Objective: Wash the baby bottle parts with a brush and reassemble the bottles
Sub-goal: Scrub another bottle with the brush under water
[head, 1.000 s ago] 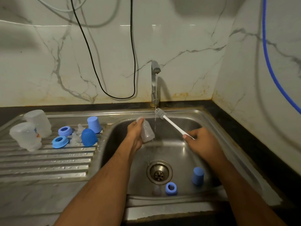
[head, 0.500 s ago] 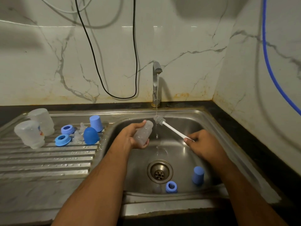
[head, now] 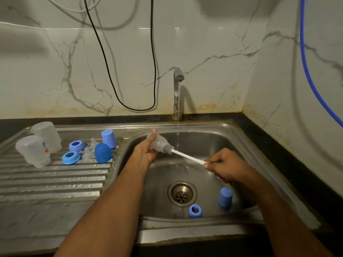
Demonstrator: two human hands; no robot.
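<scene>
Wall (head: 213,43): pale marble-look tiles with grey veins; rust-coloured staining along the bottom edge.
Counter (head: 289,156): dark, matte strip round the sink.
Sink (head: 239,138): stainless steel, rounded basin, wet; round perforated drain (head: 182,194) at the centre.
Drainboard (head: 50,182): ribbed steel, left of the basin, beaded with water.
Cables: black cable (head: 111,75) hangs in a loop on the wall; blue hose (head: 306,67) runs down at right.
Tap (head: 177,89): plain metal spout; a thin stream of water falls into the basin.
Jars (head: 33,151): two frosted translucent plastic bodies, inverted on the drainboard, touching; one bears a small coloured print, not legible.
Left hand (head: 146,154): fingers curled round the bottle, thumb on top.
Right hand (head: 228,167): pinches the brush handle between thumb and fingers.
Bottle (head: 157,142): small, clear, cloudy plastic; held over the basin's left part, mouth towards the brush, just left of the water stream.
Brush (head: 185,156): thin white straight handle, grey ribbed head; the head sits at the bottle's mouth.
Dome cap (head: 103,152): dark blue, smooth, rounded, on the drainboard.
Cup caps: light blue, tapered; one on the drainboard (head: 109,139), one in the basin (head: 225,197).
Rings: blue screw collars, two on the drainboard (head: 71,157), one in the basin (head: 194,210).
Teats (head: 89,153): clear silicone, between the rings and the dome cap.
</scene>
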